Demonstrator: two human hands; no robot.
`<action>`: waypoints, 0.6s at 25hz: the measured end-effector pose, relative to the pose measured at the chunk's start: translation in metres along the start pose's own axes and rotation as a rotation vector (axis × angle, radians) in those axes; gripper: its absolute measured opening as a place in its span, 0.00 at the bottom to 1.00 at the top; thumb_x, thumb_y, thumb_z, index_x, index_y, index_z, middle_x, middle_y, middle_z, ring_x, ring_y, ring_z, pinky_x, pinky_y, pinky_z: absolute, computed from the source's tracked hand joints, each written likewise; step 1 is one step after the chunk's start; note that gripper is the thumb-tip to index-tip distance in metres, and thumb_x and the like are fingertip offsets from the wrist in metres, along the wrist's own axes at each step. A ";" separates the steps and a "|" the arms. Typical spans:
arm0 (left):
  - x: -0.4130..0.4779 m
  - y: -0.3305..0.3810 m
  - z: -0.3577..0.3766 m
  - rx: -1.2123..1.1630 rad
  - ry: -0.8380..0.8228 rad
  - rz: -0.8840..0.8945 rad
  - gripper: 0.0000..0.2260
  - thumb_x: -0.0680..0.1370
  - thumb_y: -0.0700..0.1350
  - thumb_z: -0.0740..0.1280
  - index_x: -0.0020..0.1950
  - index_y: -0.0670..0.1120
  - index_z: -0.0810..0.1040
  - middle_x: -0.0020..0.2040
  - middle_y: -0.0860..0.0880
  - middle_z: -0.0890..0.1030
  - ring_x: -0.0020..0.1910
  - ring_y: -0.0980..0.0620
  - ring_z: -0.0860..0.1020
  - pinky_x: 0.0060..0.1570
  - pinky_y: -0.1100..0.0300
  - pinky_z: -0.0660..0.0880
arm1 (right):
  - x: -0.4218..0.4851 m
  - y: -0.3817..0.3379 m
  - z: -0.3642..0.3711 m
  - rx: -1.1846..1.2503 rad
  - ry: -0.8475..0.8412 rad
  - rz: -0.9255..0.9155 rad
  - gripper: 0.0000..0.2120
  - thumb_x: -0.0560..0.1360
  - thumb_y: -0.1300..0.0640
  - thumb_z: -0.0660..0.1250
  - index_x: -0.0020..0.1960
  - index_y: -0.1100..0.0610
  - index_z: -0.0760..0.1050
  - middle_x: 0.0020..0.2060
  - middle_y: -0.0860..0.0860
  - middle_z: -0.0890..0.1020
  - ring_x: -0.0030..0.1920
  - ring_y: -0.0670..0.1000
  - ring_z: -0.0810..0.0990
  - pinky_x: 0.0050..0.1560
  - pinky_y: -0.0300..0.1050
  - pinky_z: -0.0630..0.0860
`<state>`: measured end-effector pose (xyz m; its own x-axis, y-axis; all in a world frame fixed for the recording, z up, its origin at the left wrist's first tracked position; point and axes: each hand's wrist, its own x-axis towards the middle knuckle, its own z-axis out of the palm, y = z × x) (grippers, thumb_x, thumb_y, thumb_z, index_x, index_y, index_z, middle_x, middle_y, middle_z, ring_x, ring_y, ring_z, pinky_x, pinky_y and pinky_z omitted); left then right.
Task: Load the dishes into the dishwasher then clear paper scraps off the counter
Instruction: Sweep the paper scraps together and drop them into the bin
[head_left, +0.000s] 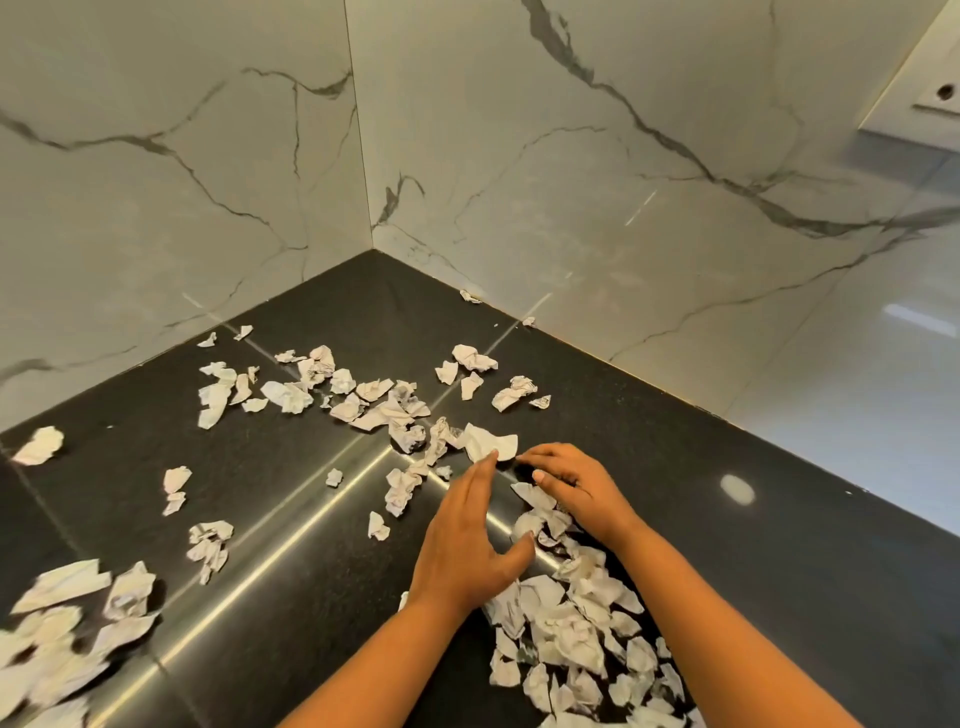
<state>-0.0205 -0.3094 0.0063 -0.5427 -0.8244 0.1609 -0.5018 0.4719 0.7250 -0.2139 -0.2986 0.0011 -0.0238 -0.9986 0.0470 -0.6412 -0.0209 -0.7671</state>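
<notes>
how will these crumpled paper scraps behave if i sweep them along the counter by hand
Probably very light: the paper scraps are thin and torn, so they should slide easily on the glossy counter. Likely floppy, crushing further under the left hand. Small ones may scatter or slip past it rather than gather neatly.

Both forearms bare, in from the bottom edge, converging toward centre. The left hand (467, 540) is palm down with fingers (480, 473) straight, together and pointing forward; thumb splayed out to the right. The right hand (576, 491) is just beside the left fingertips, its fingers (535, 454) bent at the knuckles, tips down at the surface, thumb tucked under. Can't tell if it grips anything.
</notes>
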 end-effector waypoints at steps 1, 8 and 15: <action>0.000 0.000 0.000 0.000 -0.005 -0.001 0.38 0.71 0.58 0.66 0.76 0.50 0.53 0.74 0.53 0.60 0.72 0.58 0.59 0.68 0.66 0.56 | -0.008 -0.004 0.002 0.072 -0.008 0.031 0.18 0.74 0.50 0.60 0.59 0.54 0.78 0.56 0.45 0.78 0.60 0.42 0.73 0.60 0.31 0.66; -0.002 -0.003 0.001 -0.011 -0.019 -0.008 0.34 0.72 0.54 0.67 0.75 0.50 0.57 0.72 0.51 0.65 0.71 0.54 0.64 0.68 0.59 0.64 | -0.066 -0.041 -0.014 0.208 -0.232 0.229 0.13 0.76 0.62 0.64 0.59 0.55 0.79 0.58 0.49 0.79 0.58 0.43 0.77 0.59 0.39 0.74; -0.002 -0.002 0.000 0.005 0.004 0.029 0.23 0.70 0.54 0.65 0.63 0.48 0.76 0.55 0.52 0.79 0.58 0.54 0.74 0.52 0.66 0.67 | -0.118 -0.078 0.019 -0.488 -0.168 0.162 0.24 0.76 0.40 0.59 0.70 0.45 0.66 0.72 0.43 0.63 0.72 0.44 0.58 0.73 0.53 0.56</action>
<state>-0.0184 -0.3086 0.0048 -0.5542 -0.8117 0.1844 -0.4892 0.4968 0.7169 -0.1466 -0.1802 0.0429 -0.0546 -0.9820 -0.1807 -0.9223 0.1190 -0.3678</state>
